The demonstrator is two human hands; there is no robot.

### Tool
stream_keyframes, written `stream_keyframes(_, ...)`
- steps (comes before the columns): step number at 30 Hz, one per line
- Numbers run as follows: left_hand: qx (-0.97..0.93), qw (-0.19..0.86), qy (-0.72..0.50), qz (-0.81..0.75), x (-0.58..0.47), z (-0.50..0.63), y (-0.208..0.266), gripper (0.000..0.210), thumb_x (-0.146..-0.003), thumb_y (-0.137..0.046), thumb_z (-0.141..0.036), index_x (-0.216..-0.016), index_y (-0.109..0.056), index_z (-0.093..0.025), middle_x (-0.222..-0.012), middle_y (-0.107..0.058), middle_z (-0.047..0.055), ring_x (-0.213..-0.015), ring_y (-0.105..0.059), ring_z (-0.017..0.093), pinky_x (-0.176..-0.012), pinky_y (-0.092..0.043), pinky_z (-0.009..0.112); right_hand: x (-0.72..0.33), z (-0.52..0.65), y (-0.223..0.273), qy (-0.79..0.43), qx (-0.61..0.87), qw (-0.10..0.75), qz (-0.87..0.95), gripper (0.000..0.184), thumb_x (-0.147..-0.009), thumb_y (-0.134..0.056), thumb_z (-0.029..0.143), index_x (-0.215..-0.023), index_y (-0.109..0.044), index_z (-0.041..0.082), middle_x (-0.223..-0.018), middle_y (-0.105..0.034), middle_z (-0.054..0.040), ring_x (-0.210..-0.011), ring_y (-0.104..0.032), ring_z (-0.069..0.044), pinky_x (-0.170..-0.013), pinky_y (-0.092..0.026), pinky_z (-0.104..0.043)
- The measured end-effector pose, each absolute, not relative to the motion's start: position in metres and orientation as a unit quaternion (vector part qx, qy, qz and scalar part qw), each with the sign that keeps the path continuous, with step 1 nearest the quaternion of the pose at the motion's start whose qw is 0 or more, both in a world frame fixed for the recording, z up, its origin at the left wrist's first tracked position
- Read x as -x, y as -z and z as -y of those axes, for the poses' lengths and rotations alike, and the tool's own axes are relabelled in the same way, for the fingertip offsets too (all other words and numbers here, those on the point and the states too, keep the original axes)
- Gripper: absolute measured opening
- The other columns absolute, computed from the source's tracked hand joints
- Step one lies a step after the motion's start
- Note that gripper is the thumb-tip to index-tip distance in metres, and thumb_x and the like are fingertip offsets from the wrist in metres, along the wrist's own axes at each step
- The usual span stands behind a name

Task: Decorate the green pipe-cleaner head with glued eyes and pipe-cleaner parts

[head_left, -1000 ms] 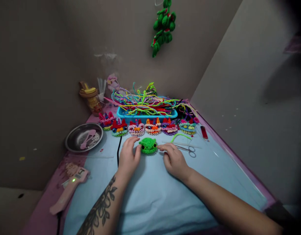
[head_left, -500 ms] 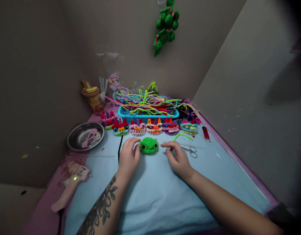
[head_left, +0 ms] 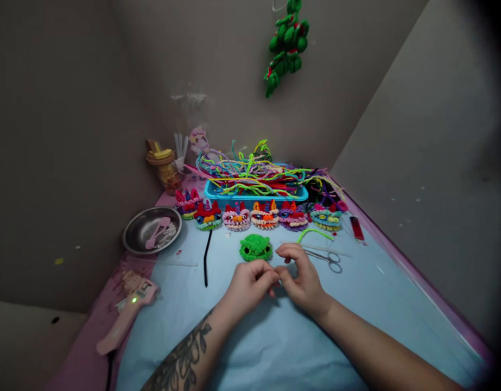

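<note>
My left hand (head_left: 252, 285) is closed in a pinch just in front of the green frog head; anything between its fingertips is too small to make out. My right hand (head_left: 305, 282) meets it at the fingertips, its thumb against the left fingers and its index finger curved apart above. Behind both hands the fuzzy green pipe-cleaner frog head (head_left: 255, 247) with dark eyes rests on the blue cloth (head_left: 270, 347), touched by neither hand as far as I can see. Scissors (head_left: 329, 260) lie right of my right hand, near a bright green pipe cleaner (head_left: 315, 232).
Several colourful pipe-cleaner animal heads (head_left: 236, 217) line up before a blue tray (head_left: 256, 200) of pipe cleaners. At left are a metal bowl (head_left: 130, 233) with beads, a pink glue gun (head_left: 126, 320) and a black stem (head_left: 205, 266). A red lighter (head_left: 356, 228) lies at right.
My left hand has left the frog head's left side and come right and nearer to me, closing into a pinch against my right hand. The view has shifted slightly.
</note>
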State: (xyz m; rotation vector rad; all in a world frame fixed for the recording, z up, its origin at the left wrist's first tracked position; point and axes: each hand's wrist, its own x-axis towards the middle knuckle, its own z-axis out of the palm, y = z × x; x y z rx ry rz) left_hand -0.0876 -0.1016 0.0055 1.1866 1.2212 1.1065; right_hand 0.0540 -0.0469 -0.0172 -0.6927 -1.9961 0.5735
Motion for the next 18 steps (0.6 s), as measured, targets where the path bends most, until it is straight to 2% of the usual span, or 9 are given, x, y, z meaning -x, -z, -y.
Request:
stream_keyframes(4, -0.48, 0.511, -0.504, -0.504, 0.096, 0.101, -0.009, 0.026, -0.078, -0.056, -0.038, -0.066, -0.059, -0.015, -0.053, -0.059, 0.0, -0.045, -0.05, 0.009, -0.045, -0.036, 0.019, -0.057, 0.044, 0.022, -0.321, 0.267, 0.444, 0.793, 0.021, -0.083, -0.05, 0.03, -0.102, -0.046, 0.022, -0.099, -0.051, -0.0087, -0.086, -0.051, -0.02, -0.068, -0.047, -0.033)
stream_keyframes(6, -0.451, 0.469, -0.548, -0.525, 0.108, 0.101, -0.01, 0.03, -0.077, -0.057, -0.043, -0.07, -0.061, -0.015, -0.058, -0.063, 0.002, -0.047, -0.052, 0.01, -0.044, -0.037, 0.02, -0.059, 0.043, 0.024, -0.355, 0.265, 0.439, 0.781, 0.023, -0.083, -0.051, 0.036, -0.101, -0.047, 0.022, -0.098, -0.051, -0.0086, -0.082, -0.051, -0.019, -0.067, -0.047, -0.032)
stream_keyframes(8, -0.42, 0.381, -0.604, -0.56, 0.126, 0.102, -0.011, 0.032, -0.077, -0.057, -0.046, -0.072, -0.062, -0.015, -0.061, -0.065, 0.004, -0.05, -0.054, 0.011, -0.046, -0.039, 0.021, -0.062, 0.042, 0.025, -0.371, 0.265, 0.442, 0.772, 0.022, -0.085, -0.05, 0.038, -0.101, -0.047, 0.023, -0.098, -0.05, -0.0085, -0.082, -0.051, -0.02, -0.068, -0.047, -0.032)
stream_keyframes(11, -0.368, 0.211, -0.65, -0.63, 0.16, 0.104, -0.01, 0.034, -0.085, -0.046, -0.044, -0.08, -0.064, -0.015, -0.066, -0.066, 0.005, -0.056, -0.057, 0.013, -0.051, -0.044, 0.023, -0.067, 0.04, 0.023, -0.384, 0.274, 0.456, 0.755, 0.02, -0.087, -0.047, 0.038, -0.101, -0.047, 0.024, -0.098, -0.05, -0.0083, -0.084, -0.051, -0.02, -0.069, -0.047, -0.032)
stream_keyframes(14, -0.4, 0.066, -0.572, -0.714, 0.19, 0.105, -0.002, 0.026, -0.084, -0.049, -0.033, -0.097, -0.065, -0.018, -0.086, -0.069, 0.008, -0.079, -0.063, 0.021, -0.07, -0.049, 0.035, -0.072, 0.038, 0.02, -0.394, 0.274, 0.467, 0.743, 0.027, -0.087, -0.045, 0.046, -0.101, -0.048, 0.024, -0.097, -0.05, -0.0087, -0.079, -0.05, -0.019, -0.066, -0.047, -0.032)
stream_keyframes(16, -0.459, -0.027, -0.486, -0.744, 0.201, 0.103, 0.004, 0.028, -0.077, -0.057, -0.027, -0.103, -0.065, -0.02, -0.107, -0.064, 0.012, -0.101, -0.057, 0.027, -0.085, -0.044, 0.044, -0.074, 0.036, 0.018, -0.397, 0.275, 0.473, 0.737, 0.033, -0.086, -0.042, 0.052, -0.101, -0.049, 0.023, -0.097, -0.05, -0.009, -0.076, -0.05, -0.019, -0.064, -0.048, -0.031)
stream_keyframes(18, -0.498, -0.071, -0.429, -0.75, 0.203, 0.1, 0.008, 0.025, -0.076, -0.059, -0.025, -0.099, -0.066, -0.02, -0.115, -0.061, 0.013, -0.107, -0.054, 0.029, -0.09, -0.042, 0.047, -0.076, 0.034, 0.017, -0.39, 0.296, 0.465, 0.737, 0.033, -0.086, -0.042, 0.051, -0.101, -0.05, 0.023, -0.097, -0.051, -0.0093, -0.079, -0.052, -0.02, -0.065, -0.048, -0.031)
